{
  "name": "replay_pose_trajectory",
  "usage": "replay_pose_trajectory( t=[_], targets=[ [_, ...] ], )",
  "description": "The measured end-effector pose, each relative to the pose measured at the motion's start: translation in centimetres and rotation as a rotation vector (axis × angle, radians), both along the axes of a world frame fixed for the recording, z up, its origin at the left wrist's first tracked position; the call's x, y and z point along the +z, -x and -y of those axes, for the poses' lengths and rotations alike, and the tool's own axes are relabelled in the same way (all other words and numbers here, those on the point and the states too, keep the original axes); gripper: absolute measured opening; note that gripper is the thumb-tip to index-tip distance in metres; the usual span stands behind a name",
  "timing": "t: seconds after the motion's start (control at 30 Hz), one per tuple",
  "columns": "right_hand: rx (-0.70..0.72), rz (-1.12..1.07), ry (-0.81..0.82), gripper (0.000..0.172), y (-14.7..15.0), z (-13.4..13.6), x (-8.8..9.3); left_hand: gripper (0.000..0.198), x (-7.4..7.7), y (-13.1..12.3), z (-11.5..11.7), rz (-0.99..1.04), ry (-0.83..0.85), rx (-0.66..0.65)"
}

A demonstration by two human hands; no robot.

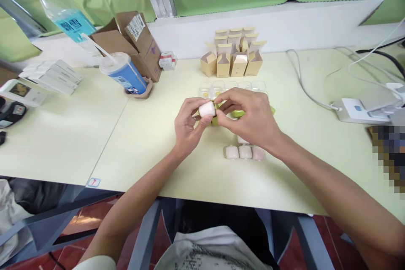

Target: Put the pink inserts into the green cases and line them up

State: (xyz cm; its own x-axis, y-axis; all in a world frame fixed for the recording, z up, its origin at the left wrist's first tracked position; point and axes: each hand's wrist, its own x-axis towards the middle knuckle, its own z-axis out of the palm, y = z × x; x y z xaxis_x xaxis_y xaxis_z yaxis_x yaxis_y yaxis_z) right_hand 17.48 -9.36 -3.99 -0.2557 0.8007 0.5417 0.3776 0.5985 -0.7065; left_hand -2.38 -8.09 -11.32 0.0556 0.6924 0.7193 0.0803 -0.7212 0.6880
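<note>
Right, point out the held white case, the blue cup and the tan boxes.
white case [207, 109], head view, top
blue cup [128, 76], head view, side
tan boxes [223, 66], head view, front box

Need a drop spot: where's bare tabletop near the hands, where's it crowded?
Free: the stretch left of the left hand, between the blue cup and the table edge; right of the right hand, up to the cable. Crowded: behind the white case both hands hold, clear trays and small boxes; pink cases by the right wrist.

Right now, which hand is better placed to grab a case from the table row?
Right, probably. The right hand is just beyond the row of cases, only fingertips on the white case; the left hand grips that case and sits farther off.
</note>
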Motion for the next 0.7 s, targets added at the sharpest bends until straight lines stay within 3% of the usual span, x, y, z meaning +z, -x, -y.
replay_pose_trajectory(
  t=[0.13,0.23,0.3,0.4,0.5,0.6,0.7],
  targets=[
    [0.088,0.126,0.0,0.037,-0.1,-0.5,0.0,0.034,-0.6,-0.1,-0.4,0.127,0.119,-0.08],
    [-0.003,0.175,-0.057,0.039,-0.7,-1.2,-0.1,0.037,0.0,-0.6,-0.5,0.125,0.189,-0.101],
    [-0.105,0.13,-0.095,0.037,-1.7,-1.8,0.1,0.034,1.5,-1.1,-0.6,0.051,0.153,-0.069],
    [-0.227,0.03,-0.097,0.041,-3.4,-2.6,1.0,0.035,5.1,-1.8,-1.3,-0.142,0.05,-0.054],
    [-0.222,-0.006,-0.055,0.043,-4.3,-3.1,1.8,0.033,8.3,-2.6,-2.9,-0.206,0.033,-0.048],
    [-0.181,-0.011,-0.053,0.042,-4.2,-3.3,2.0,0.039,9.7,-3.3,-4.9,-0.213,0.115,-0.127],
    [-0.191,-0.014,-0.065,0.037,-3.8,-3.1,2.0,0.043,9.7,-3.4,-5.8,-0.248,0.154,-0.147]
  ],
)
